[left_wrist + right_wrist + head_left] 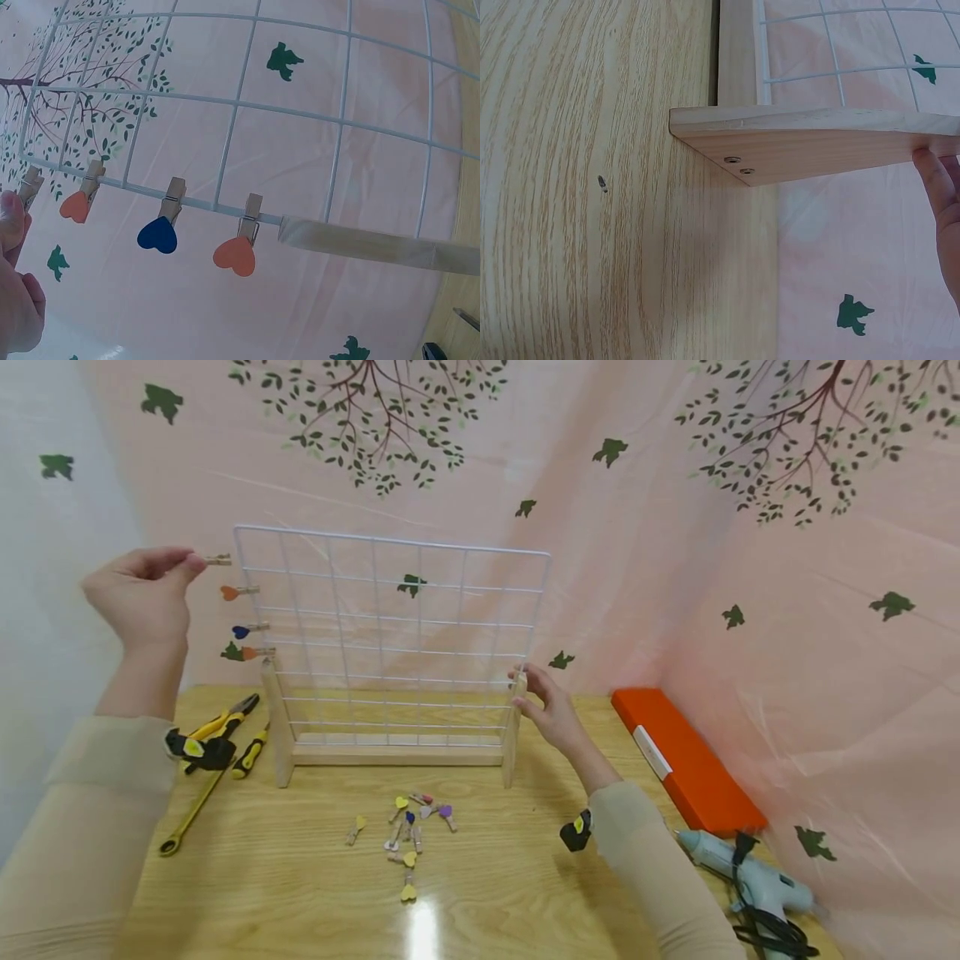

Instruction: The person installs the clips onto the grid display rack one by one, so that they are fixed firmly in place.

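Note:
A white wire grid [397, 610] stands upright in a wooden stand [397, 758]. My left hand [150, 597] pinches a small wooden clothespin [218, 560] beside the grid's upper left corner; its decoration is hidden by the fingers. Whether the clothespin touches the wire, I cannot tell. Below it, along the left edge, are clipped an orange heart clothespin [75, 206], a blue heart clothespin [159, 234] and another orange heart clothespin [235, 255]. My right hand [551, 710] holds the upper part of the stand's right side post [817, 150].
Loose heart clothespins [408, 860] lie on the table [300, 885] before the stand. Pliers [232, 718], a screwdriver [251, 753] and a wrench [191, 814] lie at left. At right are an orange box [697, 768] and a glue gun [750, 872] with its cord.

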Demonstrator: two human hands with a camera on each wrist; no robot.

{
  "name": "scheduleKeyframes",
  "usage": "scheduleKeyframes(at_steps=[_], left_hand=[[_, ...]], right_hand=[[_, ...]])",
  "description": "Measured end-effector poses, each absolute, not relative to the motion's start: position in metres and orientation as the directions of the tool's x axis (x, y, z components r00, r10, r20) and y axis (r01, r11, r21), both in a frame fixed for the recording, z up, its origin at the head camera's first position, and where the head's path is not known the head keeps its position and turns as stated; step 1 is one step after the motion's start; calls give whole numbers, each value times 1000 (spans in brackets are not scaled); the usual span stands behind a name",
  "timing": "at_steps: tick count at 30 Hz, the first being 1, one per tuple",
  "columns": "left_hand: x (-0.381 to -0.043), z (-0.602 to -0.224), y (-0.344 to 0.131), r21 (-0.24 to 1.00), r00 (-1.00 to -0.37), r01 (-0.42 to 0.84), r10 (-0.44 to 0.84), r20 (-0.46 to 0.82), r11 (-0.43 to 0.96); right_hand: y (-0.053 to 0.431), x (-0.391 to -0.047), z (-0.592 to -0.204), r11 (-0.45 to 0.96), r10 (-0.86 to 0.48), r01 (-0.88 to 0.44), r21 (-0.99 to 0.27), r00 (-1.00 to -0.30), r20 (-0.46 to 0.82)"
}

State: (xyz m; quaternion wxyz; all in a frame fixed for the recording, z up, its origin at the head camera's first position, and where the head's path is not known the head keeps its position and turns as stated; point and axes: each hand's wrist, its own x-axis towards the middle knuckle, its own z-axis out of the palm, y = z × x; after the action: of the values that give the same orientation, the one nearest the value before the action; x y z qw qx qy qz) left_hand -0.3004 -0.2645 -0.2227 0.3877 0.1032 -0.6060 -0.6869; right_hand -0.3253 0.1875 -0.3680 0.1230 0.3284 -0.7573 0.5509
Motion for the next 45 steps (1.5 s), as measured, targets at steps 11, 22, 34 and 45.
scheduleKeyframes(at_steps=[11, 22, 34, 45], left_hand=[[-310, -225, -261, 918, -705, 397, -636, 315, 14], [-305, -231, -262, 930, -706, 336, -614, 353, 148], [-261, -277, -237, 673, -773, 342, -211, 598, 655], [-243, -406, -214, 574, -890, 453, 386, 243, 682]], right_hand=[[182, -326, -369, 187, -374, -636, -748, -751, 545], [181, -323, -369, 216, -373, -617, -756, -768, 520], [183, -324, -370, 195, -367, -622, -759, -764, 531], [184, -320, -366, 205, -349, -625, -753, -766, 540]])
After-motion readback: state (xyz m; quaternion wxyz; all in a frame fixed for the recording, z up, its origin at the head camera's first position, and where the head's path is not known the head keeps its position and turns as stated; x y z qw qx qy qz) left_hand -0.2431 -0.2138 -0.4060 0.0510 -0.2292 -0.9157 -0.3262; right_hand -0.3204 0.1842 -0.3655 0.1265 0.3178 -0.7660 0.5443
